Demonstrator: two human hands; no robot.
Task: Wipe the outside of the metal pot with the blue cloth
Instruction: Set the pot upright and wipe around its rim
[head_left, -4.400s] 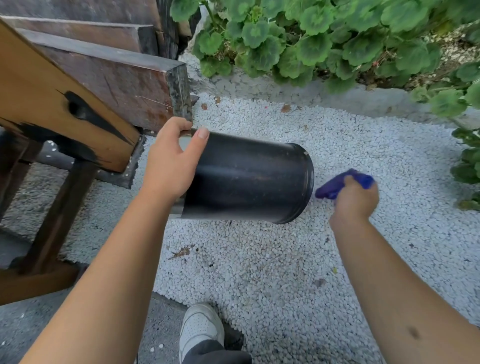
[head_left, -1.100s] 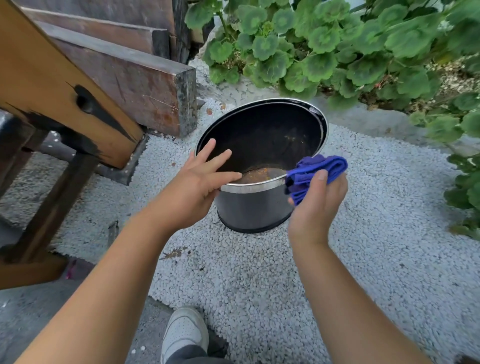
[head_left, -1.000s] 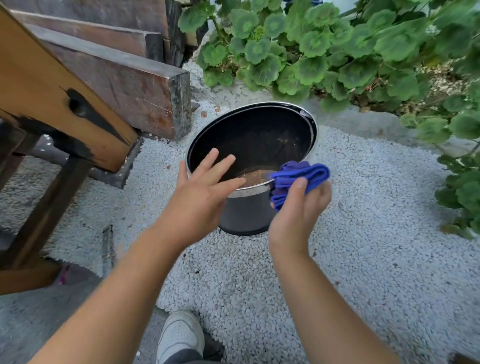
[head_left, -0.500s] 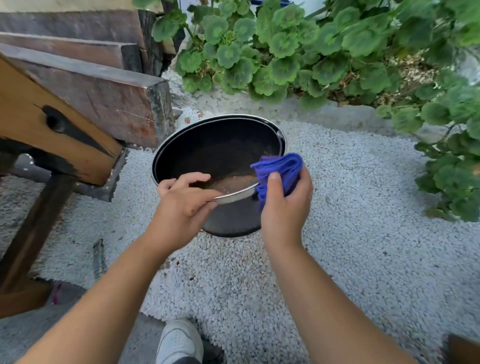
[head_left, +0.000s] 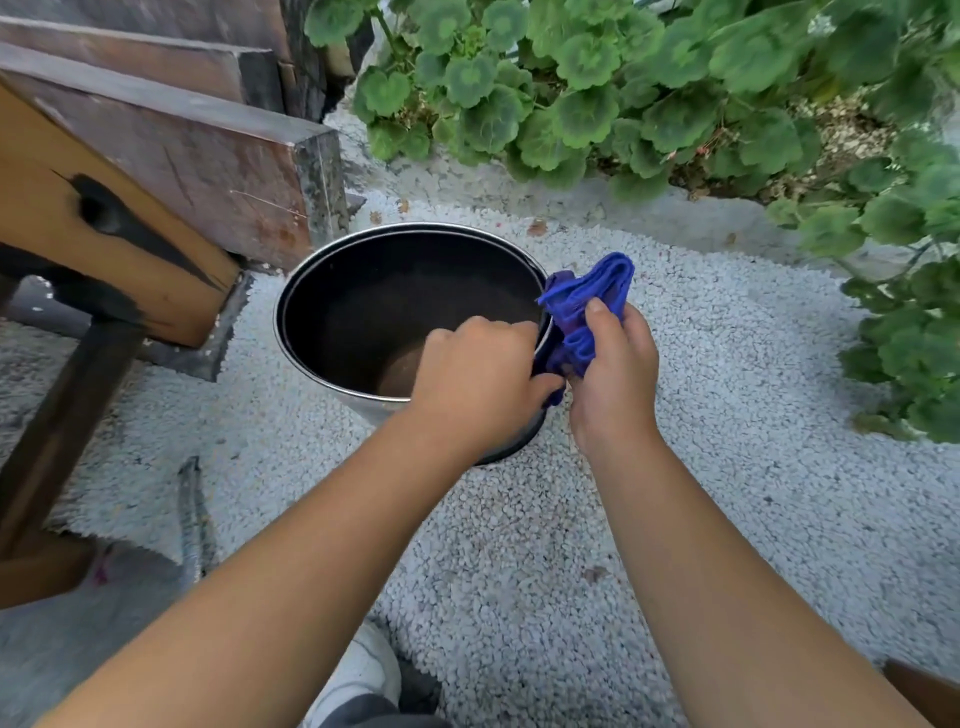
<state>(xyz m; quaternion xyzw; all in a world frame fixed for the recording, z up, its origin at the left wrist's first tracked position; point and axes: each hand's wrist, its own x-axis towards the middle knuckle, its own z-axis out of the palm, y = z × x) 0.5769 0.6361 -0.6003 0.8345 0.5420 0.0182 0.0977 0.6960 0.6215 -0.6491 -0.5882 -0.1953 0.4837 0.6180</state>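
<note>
We see soft, even daylight, with no hard shadows on the gravel. The pot is dark inside, and a thin bright line runs along its rim. The wide lens bends the beams at the left edge. The leaves at the top right are blurred, and the hands look slightly soft.

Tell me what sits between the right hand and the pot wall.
The head view shows the blue cloth bunched between the right hand and the pot.
</note>
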